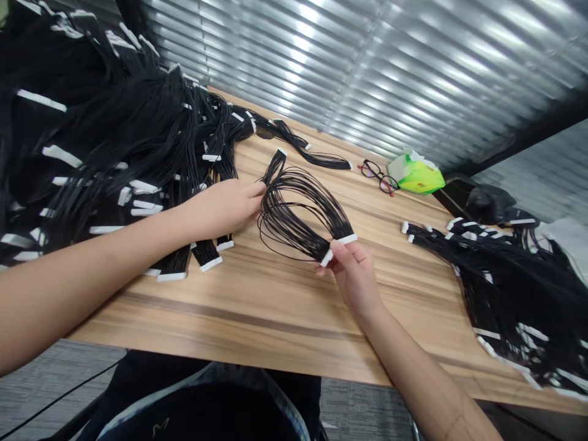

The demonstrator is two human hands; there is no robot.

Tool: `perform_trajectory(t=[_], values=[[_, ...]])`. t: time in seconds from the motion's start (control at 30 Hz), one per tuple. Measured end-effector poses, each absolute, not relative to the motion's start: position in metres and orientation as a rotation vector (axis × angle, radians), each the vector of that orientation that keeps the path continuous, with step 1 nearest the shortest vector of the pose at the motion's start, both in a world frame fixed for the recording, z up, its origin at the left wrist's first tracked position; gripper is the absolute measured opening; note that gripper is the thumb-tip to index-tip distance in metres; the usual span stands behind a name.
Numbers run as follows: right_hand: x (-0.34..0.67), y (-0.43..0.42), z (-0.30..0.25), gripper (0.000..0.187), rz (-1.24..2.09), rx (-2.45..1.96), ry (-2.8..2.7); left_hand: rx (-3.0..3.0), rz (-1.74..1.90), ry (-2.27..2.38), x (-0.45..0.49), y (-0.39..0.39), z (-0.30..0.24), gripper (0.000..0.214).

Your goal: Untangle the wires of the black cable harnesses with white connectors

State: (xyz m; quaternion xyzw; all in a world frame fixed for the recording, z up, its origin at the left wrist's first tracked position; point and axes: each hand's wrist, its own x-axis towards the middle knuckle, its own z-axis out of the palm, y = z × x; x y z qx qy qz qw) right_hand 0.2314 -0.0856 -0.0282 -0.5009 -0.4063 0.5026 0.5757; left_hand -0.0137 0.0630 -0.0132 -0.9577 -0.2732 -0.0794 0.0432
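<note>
A black wire harness with white connectors is bent into a loop between my hands, over the middle of the table. My right hand pinches it near two white connector ends, thumb on top. At the far side of the loop, the fingers of my left hand close on the bunched wires; the fingertips are partly hidden. A short end with a white connector sticks up beyond my left fingers. Just left of that hand lies a large heap of similar harnesses.
Another pile of harnesses covers the right of the wooden table. A few loose harnesses lie along the back. Eyeglasses and a green tissue pack stand near the corrugated metal wall.
</note>
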Motion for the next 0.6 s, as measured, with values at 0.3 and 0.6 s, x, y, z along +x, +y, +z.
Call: perform_trajectory(t=[0.3,0.6], values=[[0.227,-0.092,-0.025,0.045,1.181,-1.168,-1.047,-2.978,-0.085,-0.873,-0.003,0.055,-0.007,0.034],[0.222,-0.094,-0.026,0.041,1.213,-1.166,-1.010,-2.753,-0.373,-1.058,-0.016,0.048,-0.005,0.039]])
